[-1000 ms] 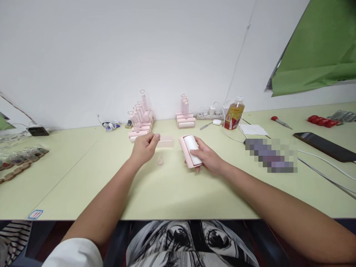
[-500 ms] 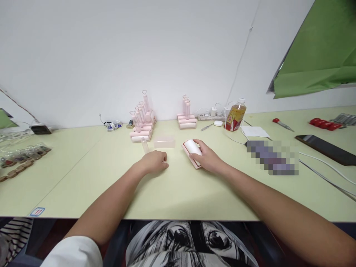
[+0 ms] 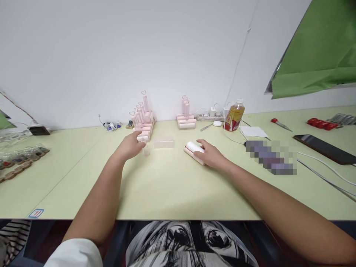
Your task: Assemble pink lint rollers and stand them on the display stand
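Note:
My right hand (image 3: 211,155) grips the right end of a lint roller (image 3: 195,147), a white roll lying in a pink half-case on the table. To the left, my left hand (image 3: 128,145) is open, thumb and fingers apart. Its thumb reaches a clear pinkish handle (image 3: 146,150) lying on the table; whether they touch I cannot tell. Between the hands lies a translucent pink cover (image 3: 164,142). Just beyond my left fingers stands a row of pink lint rollers (image 3: 148,118) with upright heart-topped handles, and a shorter row of finished-looking lint rollers (image 3: 187,121) is further right.
A power strip (image 3: 211,117) with chargers, a drink bottle (image 3: 235,115) and a screwdriver (image 3: 206,127) are at the back. On the right lie a phone (image 3: 324,148), cables and a red-handled screwdriver (image 3: 280,124). Bundled cables (image 3: 112,126) sit back left.
My left hand has moved left and away from me, its fingers spreading near the clear handle. My right hand has lowered and turned the lint roller flatter onto the table.

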`<action>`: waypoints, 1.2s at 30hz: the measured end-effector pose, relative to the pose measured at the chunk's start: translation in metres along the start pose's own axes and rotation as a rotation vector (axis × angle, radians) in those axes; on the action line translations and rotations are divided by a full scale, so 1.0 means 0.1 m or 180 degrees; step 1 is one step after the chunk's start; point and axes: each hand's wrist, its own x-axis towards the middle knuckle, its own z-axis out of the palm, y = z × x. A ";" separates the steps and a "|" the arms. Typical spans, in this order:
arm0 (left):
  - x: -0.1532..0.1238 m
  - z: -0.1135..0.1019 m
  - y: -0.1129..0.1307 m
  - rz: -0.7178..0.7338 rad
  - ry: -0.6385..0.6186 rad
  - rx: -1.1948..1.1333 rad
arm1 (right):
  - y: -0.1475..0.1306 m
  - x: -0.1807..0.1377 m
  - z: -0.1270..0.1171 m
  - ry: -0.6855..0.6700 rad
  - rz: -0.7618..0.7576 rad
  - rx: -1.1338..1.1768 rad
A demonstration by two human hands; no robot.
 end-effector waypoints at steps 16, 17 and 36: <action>-0.14 0.37 0.35 0.0478 -0.0644 -0.3357 | -0.17 -0.21 -0.10 0.0866 -0.1598 -0.0287; -0.18 0.44 0.40 0.0459 -0.0818 -0.3666 | -0.18 -0.23 -0.06 0.0667 -0.1835 -0.0183; -0.40 0.92 0.54 0.0859 -0.0970 -0.3307 | -0.26 -0.41 0.12 -0.0205 -0.2129 0.0091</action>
